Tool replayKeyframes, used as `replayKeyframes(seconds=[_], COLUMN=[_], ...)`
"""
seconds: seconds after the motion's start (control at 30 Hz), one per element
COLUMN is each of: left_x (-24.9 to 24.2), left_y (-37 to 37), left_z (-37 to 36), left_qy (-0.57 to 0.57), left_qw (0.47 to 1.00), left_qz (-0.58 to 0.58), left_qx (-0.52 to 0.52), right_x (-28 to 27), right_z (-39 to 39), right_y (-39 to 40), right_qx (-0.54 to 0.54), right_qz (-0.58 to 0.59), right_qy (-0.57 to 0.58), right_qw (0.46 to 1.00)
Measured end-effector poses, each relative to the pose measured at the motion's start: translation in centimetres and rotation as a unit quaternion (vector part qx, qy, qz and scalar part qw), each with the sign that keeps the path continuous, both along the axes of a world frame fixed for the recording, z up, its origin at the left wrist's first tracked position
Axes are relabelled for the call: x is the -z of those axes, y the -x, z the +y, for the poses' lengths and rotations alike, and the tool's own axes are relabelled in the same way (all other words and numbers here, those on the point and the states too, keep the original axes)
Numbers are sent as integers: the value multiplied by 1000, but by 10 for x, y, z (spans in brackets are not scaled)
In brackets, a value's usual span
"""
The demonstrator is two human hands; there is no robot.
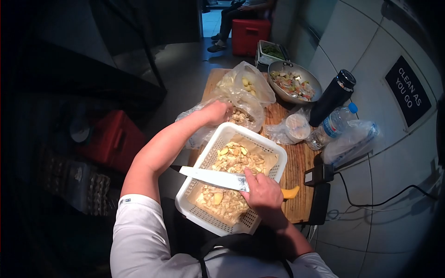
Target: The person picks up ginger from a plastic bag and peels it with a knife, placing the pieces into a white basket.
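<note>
My right hand is closed around a knife with a yellow handle. The broad blade points left, across the top of a white perforated plastic basket. Pale yellow pieces and thin beige peelings lie in the basket on a brown lining. Beyond its far rim, my left hand has its fingers curled at the mouth of a clear plastic bag; the fingertips are partly hidden. Inside that bag are brownish scraps. Behind it, another clear bag contains peeled yellow pieces.
A wooden table carries a metal pan of chopped food, a dark flask, a water bottle and a wrapped cup. A black plug and cable sit by the tiled wall. A person sits on a red box.
</note>
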State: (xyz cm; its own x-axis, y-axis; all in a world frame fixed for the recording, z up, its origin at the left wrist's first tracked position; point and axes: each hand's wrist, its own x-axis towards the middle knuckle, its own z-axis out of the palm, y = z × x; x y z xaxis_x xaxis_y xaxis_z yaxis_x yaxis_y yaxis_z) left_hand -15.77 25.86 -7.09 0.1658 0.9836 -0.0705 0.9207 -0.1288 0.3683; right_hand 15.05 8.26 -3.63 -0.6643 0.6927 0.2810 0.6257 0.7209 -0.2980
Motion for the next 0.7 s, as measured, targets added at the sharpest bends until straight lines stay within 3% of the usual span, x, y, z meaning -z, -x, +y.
replayKeyframes(seconds=[0.23, 0.33, 0.53, 0.7], left_x=[-2, 17, -47, -95], left_y=[9, 30, 37, 20], left_z=[-1, 5, -28, -62], left_qy=[21, 95, 156, 137], left_qw=[993, 922, 816, 739], left_qz=[-116, -369, -550, -656], left_qx=[-33, -76, -78, -74], right_x=[0, -1, -1, 0], right_z=[-1, 0, -3, -7], right_y=[1, 0, 2, 2], right_qx=[0, -1, 10, 22], right_qz=[-3, -16, -14, -9], right_qy=[-19, -23, -29, -34], right_qw=[1000, 1000, 999, 999])
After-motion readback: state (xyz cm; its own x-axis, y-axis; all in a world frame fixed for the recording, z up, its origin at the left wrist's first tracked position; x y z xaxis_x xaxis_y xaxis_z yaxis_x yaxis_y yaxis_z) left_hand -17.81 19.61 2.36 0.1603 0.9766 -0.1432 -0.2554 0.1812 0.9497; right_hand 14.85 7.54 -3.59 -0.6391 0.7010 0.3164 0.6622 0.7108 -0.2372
